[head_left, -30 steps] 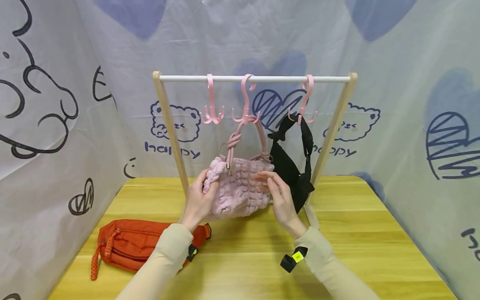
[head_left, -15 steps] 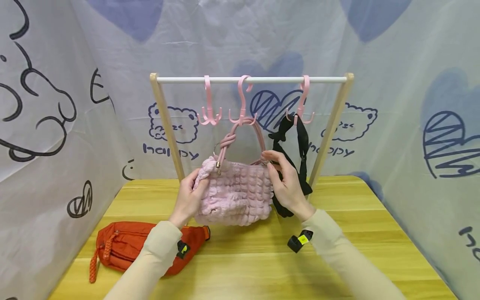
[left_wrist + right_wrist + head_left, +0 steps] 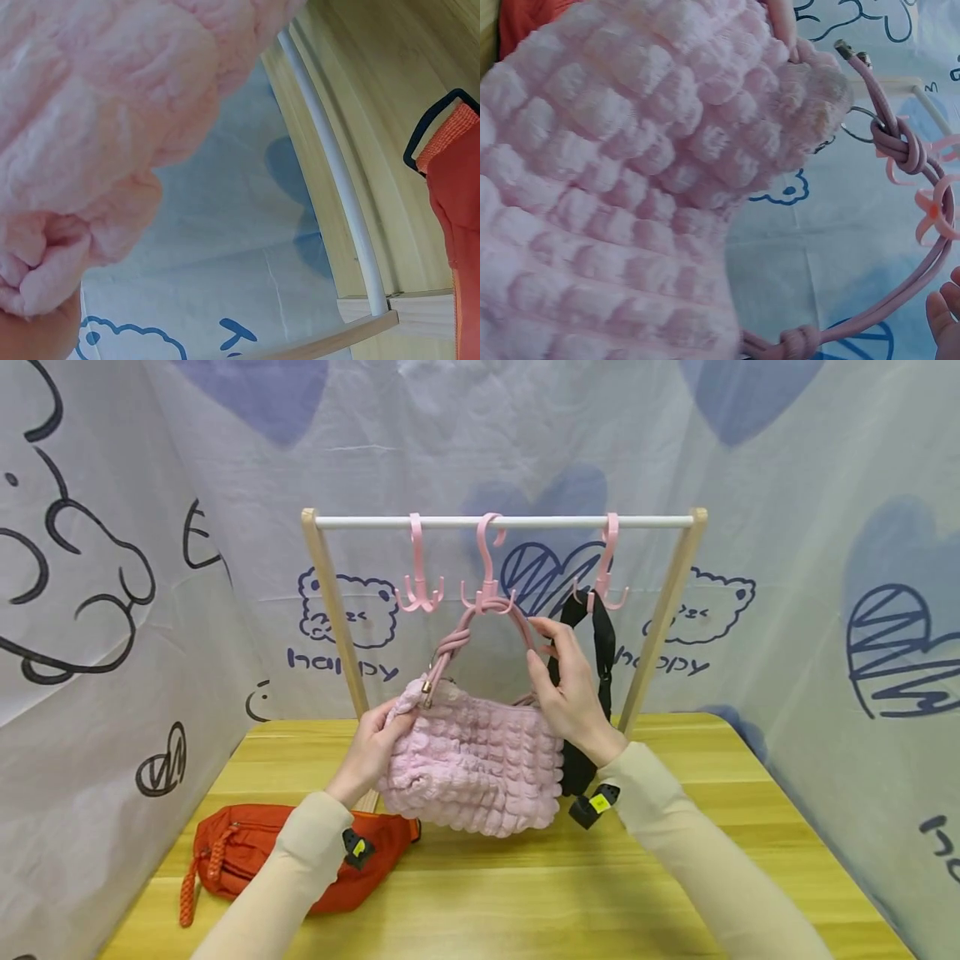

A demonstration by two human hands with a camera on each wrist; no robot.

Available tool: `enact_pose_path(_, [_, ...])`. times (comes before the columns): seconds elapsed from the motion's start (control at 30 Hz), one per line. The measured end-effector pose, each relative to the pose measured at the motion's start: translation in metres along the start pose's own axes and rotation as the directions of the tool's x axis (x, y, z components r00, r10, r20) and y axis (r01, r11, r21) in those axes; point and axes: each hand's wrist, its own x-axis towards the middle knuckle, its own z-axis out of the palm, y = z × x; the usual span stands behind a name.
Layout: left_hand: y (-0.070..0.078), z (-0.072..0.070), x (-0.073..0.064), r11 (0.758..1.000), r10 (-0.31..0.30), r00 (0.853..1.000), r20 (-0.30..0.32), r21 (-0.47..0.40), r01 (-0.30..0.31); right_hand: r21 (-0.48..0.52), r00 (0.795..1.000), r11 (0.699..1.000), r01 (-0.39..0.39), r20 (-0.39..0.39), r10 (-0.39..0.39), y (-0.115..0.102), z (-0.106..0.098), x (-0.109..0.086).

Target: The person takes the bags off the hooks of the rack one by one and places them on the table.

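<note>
Left hand (image 3: 370, 750) pinches the left end of the pink bag (image 3: 480, 760), long side-to-side; right hand (image 3: 573, 693), fingers parted, beside its handle (image 3: 455, 643)

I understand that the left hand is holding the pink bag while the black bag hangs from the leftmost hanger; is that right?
Not quite: the black bag hangs from the rightmost hanger, as the head view shows. The left hand is indeed holding the pink bag.

Your left sleeve (image 3: 281, 877), lower left of the frame, and right sleeve (image 3: 697, 852), lower right, are cream. Your left wrist box (image 3: 357, 849) and right wrist box (image 3: 595, 806) are black and bright yellow.
</note>
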Motion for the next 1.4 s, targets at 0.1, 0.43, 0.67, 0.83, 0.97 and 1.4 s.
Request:
enact_pose_path(0.1, [0.0,-0.002,0.002,1.0,-0.024,0.999,0.026,-0.014,0.025,-0.018,1.0,1.0,-0.013,0.002,0.013,-0.003,0.001,0.009])
enact_pose_path(0.43, [-0.003,-0.005,0.004,0.986,-0.132,0.984,0.116,-0.085,0.143,0.045,0.981,0.981,-0.19,0.055,0.187,-0.009,0.004,0.034])
enact_pose_path(0.67, [-0.004,-0.004,0.007,0.967,-0.136,0.97,0.203,-0.187,0.174,0.125,0.947,0.942,-0.311,0.119,0.297,-0.006,0.007,0.046])
enact_pose_path(0.83, [-0.005,-0.002,0.009,0.964,-0.142,0.964,0.223,-0.189,0.186,0.153,0.921,0.91,-0.385,0.125,0.369,-0.007,0.01,0.051])
enact_pose_path(0.97, [-0.006,0.0,0.009,0.972,-0.139,0.967,0.213,-0.156,0.174,0.137,0.903,0.893,-0.429,0.089,0.42,-0.009,0.013,0.056])
enact_pose_path(1.4, [-0.007,0.008,0.009,0.991,-0.087,0.981,0.172,-0.087,0.104,-0.139,0.929,0.92,-0.367,-0.008,0.37,-0.008,0.021,0.057])
